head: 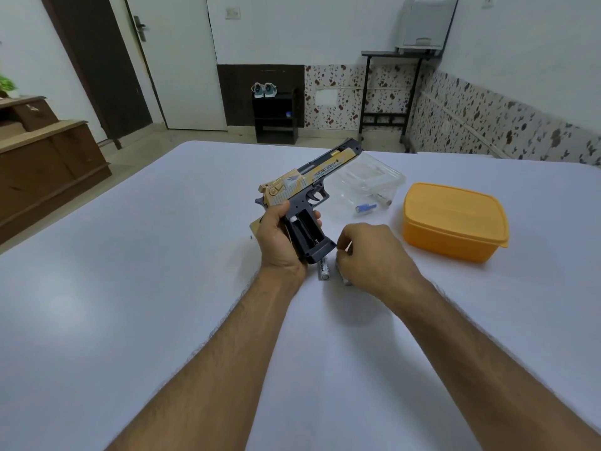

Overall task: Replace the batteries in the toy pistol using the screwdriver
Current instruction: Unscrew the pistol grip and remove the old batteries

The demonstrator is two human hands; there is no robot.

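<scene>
Fingers of left hand grip toy pistol.

An orange lidded box sits on the white table, a clear plastic container beside it, shoes on a far shelf.

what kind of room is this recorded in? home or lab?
Most likely a room in a home, not a lab. A pair of shoes sits on a small dark shelf, a wooden cabinet stands to the left, and the work surface is covered in plain white.
</scene>
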